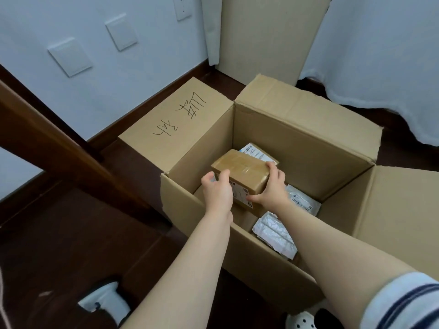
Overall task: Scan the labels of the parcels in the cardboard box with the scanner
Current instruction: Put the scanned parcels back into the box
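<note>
A large open cardboard box [308, 143] stands on the dark floor. Inside it, both my hands grip a small brown taped parcel [242, 170], tilted, with a white label on its near side. My left hand [217, 191] holds its left end and my right hand [273, 188] holds its right end. Under it lie another parcel with a white label [255, 150], a white plastic mailer with a barcode [303, 201] and a silvery padded mailer [275, 233]. A white scanner [104, 302] lies on the floor at the lower left, beside my left forearm.
The box's left flap [175, 124] carries handwriting and lies open toward the wall; its right flap [403, 210] spreads out right. A flat cardboard sheet [266, 36] leans at the back. A dark wooden rail [59, 143] crosses the left. White curtain [380, 55] hangs right.
</note>
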